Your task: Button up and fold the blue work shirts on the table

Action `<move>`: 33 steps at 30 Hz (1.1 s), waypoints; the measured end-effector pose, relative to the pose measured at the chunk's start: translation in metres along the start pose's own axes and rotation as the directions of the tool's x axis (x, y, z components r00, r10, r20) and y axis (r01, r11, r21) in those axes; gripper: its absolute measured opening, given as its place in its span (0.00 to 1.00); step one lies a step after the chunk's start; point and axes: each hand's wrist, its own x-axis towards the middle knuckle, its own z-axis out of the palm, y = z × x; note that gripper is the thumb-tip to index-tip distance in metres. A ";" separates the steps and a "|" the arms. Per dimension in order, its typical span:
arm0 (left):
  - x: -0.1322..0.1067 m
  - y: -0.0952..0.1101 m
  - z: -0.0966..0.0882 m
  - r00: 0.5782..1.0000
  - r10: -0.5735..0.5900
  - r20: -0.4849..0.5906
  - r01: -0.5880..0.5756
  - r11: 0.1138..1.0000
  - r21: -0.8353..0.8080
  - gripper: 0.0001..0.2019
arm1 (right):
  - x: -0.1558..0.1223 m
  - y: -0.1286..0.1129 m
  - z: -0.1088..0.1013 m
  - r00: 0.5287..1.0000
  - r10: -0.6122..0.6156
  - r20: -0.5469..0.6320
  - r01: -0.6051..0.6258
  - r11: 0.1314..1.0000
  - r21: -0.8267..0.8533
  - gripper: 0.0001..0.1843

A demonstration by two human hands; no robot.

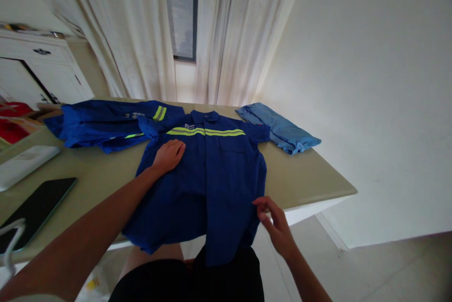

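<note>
A dark blue short-sleeved work shirt (pixel 226 175) lies front side up, with a yellow-and-grey reflective stripe across its chest. Its collar points away from me, and its lower hem hangs over the table's near edge above my lap. My left hand (pixel 170 155) rests on the shirt's left chest just below the stripe, fingers lying on the cloth. At the shirt's right side edge, my right hand (pixel 273 219) has its fingers loosely bent and its thumb apart, fingertips at the fabric. Nothing shows gripped in either hand.
Beside the shirt at left are bunched blue striped garments (pixel 102 125). A folded light blue garment (pixel 278 128) lies at the back right of the table (pixel 307 175). A black tablet-like device (pixel 38 208) and a white object (pixel 26 165) are at left. The wall (pixel 381 104) stands right.
</note>
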 end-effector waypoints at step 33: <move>-0.299 0.000 -0.038 0.990 -0.026 -0.140 -0.002 0.981 -0.194 0.37 | -0.064 0.025 -0.030 0.954 -0.259 -0.152 0.105 0.762 -0.639 0.31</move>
